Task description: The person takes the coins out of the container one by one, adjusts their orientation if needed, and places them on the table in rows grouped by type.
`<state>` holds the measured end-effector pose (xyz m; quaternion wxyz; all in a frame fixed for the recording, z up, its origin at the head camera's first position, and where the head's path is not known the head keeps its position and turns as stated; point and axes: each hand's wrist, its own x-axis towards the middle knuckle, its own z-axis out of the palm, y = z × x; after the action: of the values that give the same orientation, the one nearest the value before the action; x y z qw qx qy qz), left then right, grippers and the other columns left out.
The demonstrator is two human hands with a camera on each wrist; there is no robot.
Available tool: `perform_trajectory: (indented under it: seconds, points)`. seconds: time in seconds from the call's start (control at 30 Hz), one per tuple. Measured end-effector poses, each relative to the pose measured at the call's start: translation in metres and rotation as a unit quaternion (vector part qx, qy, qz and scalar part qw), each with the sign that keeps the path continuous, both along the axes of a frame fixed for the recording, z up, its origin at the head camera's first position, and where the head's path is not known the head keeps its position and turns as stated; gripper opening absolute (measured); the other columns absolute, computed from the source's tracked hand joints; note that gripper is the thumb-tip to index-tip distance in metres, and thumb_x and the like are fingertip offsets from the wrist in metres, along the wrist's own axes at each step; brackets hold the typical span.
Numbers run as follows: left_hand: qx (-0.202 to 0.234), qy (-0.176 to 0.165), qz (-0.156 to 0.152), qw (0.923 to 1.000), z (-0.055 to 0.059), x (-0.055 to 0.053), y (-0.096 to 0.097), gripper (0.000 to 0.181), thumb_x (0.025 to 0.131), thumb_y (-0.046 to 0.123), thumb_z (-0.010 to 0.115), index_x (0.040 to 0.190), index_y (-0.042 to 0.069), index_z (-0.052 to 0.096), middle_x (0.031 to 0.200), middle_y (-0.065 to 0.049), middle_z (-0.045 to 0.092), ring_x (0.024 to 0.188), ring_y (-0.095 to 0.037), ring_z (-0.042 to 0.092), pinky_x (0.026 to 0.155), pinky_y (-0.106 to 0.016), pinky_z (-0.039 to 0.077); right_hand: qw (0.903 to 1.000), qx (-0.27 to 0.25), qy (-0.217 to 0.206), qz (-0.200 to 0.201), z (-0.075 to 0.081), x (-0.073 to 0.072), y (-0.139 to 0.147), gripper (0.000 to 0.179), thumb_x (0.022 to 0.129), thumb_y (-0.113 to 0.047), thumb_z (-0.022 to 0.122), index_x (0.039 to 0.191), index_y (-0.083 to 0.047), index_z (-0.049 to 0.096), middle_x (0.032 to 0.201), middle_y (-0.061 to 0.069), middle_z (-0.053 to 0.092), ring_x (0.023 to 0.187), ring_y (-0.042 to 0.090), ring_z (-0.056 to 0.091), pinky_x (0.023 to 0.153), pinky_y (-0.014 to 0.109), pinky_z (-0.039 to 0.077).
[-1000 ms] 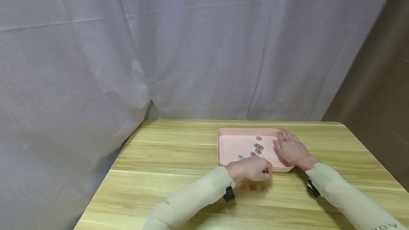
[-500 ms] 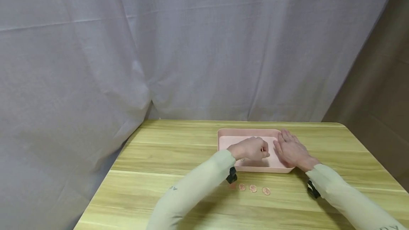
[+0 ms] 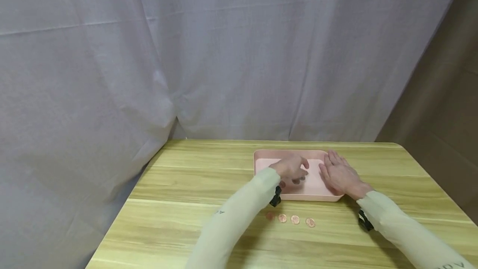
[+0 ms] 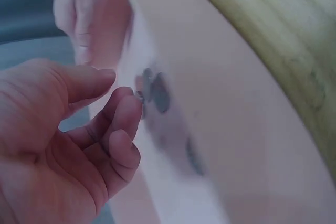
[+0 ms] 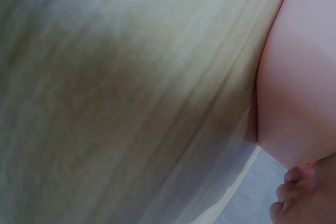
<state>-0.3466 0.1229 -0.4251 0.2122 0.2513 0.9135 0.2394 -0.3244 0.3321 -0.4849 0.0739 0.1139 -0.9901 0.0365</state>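
My left hand (image 3: pixel 293 168) is over the pink tray (image 3: pixel 310 197), its fingers loosely bent. In the left wrist view the thumb (image 4: pixel 92 82) and fingertips stand apart, and nothing shows between them. Beyond these fingertips, several silvery coins (image 4: pixel 161 94) lie on the tray floor, somewhat blurred. One coin (image 3: pixel 282 184) shows beside the left wrist in the head view; the hand hides others. With fingers straight, my right hand (image 3: pixel 340 175) rests against the tray's right side. A row of several copper-coloured coins (image 3: pixel 295 219) lies on the table in front of the tray.
The tray stands on a wood-grain table (image 3: pixel 194 177) towards its back edge. Behind the table hangs a grey curtain (image 3: pixel 239 61). Black straps (image 3: pixel 275 196) with cameras sit at both wrists.
The left hand has moved from the tray's front edge back over the tray, and its fingers have spread from a tighter curl. The right hand and the copper-coloured row stay in place.
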Motion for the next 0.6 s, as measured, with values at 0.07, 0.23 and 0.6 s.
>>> perform_trajectory:
  seconds: [0.07, 0.23, 0.6]
  points:
    - [0.005, -0.016, 0.018, 0.9997, -0.006, -0.001, 0.002, 0.031, 0.100, 0.025, 0.058, 0.131, 0.022, 0.056, 0.083, 0.000, 0.073, 0.073, -0.015, 0.068, 0.056, -0.040, 0.057, 1.0000, -0.003, -0.003, -0.002, 0.000, 0.000, 0.000, 0.066, 0.107, -0.037, 0.024, 0.146, 0.015, 0.025, 0.155, 0.036, 0.017, 0.144, 0.051, 0.018, 0.117, 0.060, 0.017]
    - [-0.022, 0.024, 0.011, 0.9994, -0.018, -0.006, 0.006, 0.033, 0.098, 0.024, 0.061, 0.130, 0.020, 0.057, 0.075, 0.001, 0.073, 0.060, -0.010, 0.062, 0.054, -0.027, 0.050, 0.9999, -0.011, -0.002, 0.004, 0.001, 0.001, 0.000, 0.066, 0.107, -0.037, 0.025, 0.146, 0.016, 0.025, 0.155, 0.037, 0.016, 0.144, 0.052, 0.018, 0.117, 0.061, 0.016]
    - [-0.086, 0.105, -0.014, 0.9907, -0.020, -0.008, 0.011, 0.013, 0.099, 0.028, 0.057, 0.109, 0.023, 0.062, 0.067, 0.007, 0.065, 0.060, -0.005, 0.056, 0.065, -0.019, 0.043, 0.9999, -0.008, 0.003, 0.006, 0.002, 0.000, -0.001, 0.066, 0.107, -0.037, 0.024, 0.145, 0.017, 0.027, 0.155, 0.037, 0.018, 0.144, 0.052, 0.019, 0.117, 0.061, 0.017]
